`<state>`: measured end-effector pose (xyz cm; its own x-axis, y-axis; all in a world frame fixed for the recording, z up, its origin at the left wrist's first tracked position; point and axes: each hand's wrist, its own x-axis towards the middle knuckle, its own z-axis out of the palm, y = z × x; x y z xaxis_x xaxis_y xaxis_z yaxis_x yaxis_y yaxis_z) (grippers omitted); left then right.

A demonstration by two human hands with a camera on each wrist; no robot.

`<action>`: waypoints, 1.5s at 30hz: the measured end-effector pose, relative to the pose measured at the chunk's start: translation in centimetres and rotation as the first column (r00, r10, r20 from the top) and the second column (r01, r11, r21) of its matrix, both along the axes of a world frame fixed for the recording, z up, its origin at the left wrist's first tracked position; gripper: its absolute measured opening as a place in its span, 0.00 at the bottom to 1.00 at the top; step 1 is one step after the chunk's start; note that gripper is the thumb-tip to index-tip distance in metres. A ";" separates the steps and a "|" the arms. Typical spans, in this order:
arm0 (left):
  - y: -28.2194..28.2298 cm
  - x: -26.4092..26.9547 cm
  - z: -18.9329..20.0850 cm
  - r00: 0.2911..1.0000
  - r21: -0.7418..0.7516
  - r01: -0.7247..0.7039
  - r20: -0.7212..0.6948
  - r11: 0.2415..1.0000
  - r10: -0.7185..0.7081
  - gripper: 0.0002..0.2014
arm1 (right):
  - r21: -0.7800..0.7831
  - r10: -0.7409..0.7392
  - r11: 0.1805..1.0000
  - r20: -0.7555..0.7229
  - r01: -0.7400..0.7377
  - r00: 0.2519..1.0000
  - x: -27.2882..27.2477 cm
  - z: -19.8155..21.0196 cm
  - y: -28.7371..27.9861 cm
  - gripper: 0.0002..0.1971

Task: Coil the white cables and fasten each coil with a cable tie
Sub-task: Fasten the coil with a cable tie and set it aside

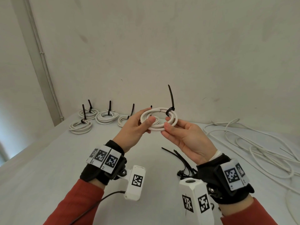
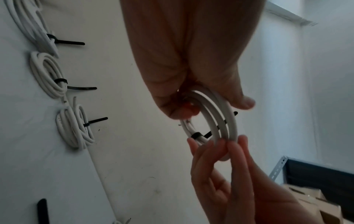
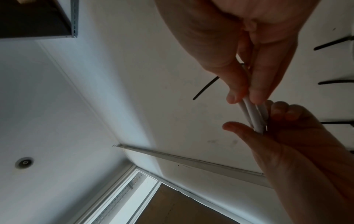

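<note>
A small white cable coil hangs in the air above the table, held between both hands. A black cable tie is looped round its far right side, and the tie's long tail stands straight up. My left hand grips the coil's left side, thumb on top and fingers underneath. My right hand pinches the near right side between thumb and fingers. The left wrist view shows the coil edge-on with the tie round it. In the right wrist view the coil's strands lie between both hands' fingertips.
Several tied coils lie in a row at the back left of the white table, against the wall. Loose white cables sprawl over the right side. A bunch of black cable ties lies under my right wrist.
</note>
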<state>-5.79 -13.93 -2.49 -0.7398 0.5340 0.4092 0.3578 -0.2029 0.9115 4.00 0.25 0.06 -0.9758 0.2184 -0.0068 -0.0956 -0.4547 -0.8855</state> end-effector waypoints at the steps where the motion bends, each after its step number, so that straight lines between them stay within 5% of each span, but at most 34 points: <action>1: 0.1 0.1 0.0 0.999 0.010 -0.025 -0.024 1.000 0.025 0.15 | 0.029 -0.001 1.000 0.002 0.001 1.000 0.0 0.0 0.0 0.13; 11: 0.6 -0.5 -0.6 0.982 0.025 -0.183 -0.040 0.983 0.184 0.15 | 0.171 0.061 0.983 0.015 -0.063 0.998 -0.1 -0.5 -0.7 0.11; 17: 0.4 -0.6 -0.6 0.973 -0.009 -0.222 -0.058 0.975 0.222 0.17 | 0.098 0.039 0.994 0.038 -0.042 0.999 -0.1 -0.2 -0.6 0.15; 20: 0.1 -0.7 -0.3 0.988 0.040 -0.099 0.120 0.994 0.094 0.17 | 0.120 0.018 0.992 0.051 -0.024 0.999 -0.1 -0.3 -0.4 0.14; 24: -1.1 -1.1 0.2 0.921 0.126 0.071 0.372 0.989 -0.113 0.14 | 0.166 0.046 0.985 0.064 -0.056 0.997 -0.1 -0.2 0.2 0.12; 31: -1.8 -1.0 0.6 0.796 0.197 0.283 0.497 0.939 -0.344 0.16 | 0.244 0.085 0.965 0.068 -0.099 0.994 -0.2 0.0 0.8 0.12; 38: -2.3 -0.2 1.6 0.983 -0.194 0.030 0.182 0.981 0.005 0.10 | 0.271 0.078 0.957 0.106 -0.104 0.991 -0.2 -0.4 0.3 0.12; 42: -3.0 0.0 2.2 0.986 -0.345 -0.165 -0.059 0.924 0.154 0.08 | 0.253 0.093 0.959 0.138 -0.126 0.986 -0.5 -0.9 -0.6 0.12; 45: -2.8 0.2 2.1 0.907 -0.436 -0.384 -0.342 0.814 0.245 0.07 | 0.243 0.094 0.961 0.147 -0.128 0.985 -0.6 -1.2 -1.1 0.12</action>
